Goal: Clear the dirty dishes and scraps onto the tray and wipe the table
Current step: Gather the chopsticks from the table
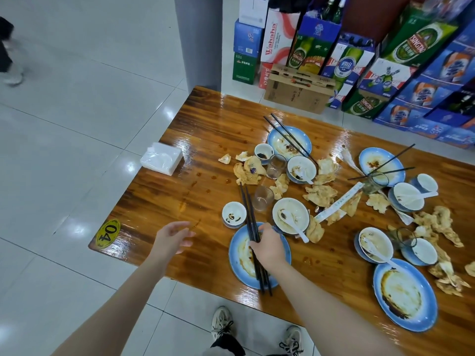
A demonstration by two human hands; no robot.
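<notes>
My right hand (270, 246) grips a pair of black chopsticks (248, 211) over a dirty blue-rimmed plate (237, 258) at the near edge of the wooden table (205, 140). My left hand (172, 236) hovers open above the table's left part, holding nothing. Beside the plate stand a small sauce dish (233, 215), a white bowl with a spoon (291, 214) and a clear glass (262, 198). More blue plates (404, 294), bowls, glasses, chopsticks and crumpled stained napkins (248, 170) are scattered to the right. No tray is in view.
A white tissue pack (162, 158) lies at the table's left edge. Sauce drips spot the wood near a yellow "04" sticker (108, 233). Stacked drink cartons (359, 62) line the far right wall. A grey pillar (198, 39) stands behind the table. My shoes show below.
</notes>
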